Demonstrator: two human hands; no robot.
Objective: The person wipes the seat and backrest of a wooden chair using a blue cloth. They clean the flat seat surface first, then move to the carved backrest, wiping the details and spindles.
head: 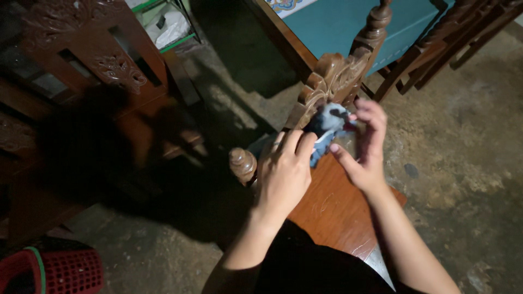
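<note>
**A Room in a Home**

This looks like a room in a house. There is a carved wooden chair (332,81) with a smooth brown seat, and more dark carved wood furniture (92,49) on the left. A table with a blue-green cloth (348,24) stands at the top. The floor (463,136) is bare, rough and grey. A red plastic basket (60,271) sits in the corner. The room is dim, so it may be a dining room.

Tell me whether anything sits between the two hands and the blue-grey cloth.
Nothing visible does. The left hand and the right hand both grip the blue-grey cloth directly, holding it against the carved back of the wooden chair.
</note>
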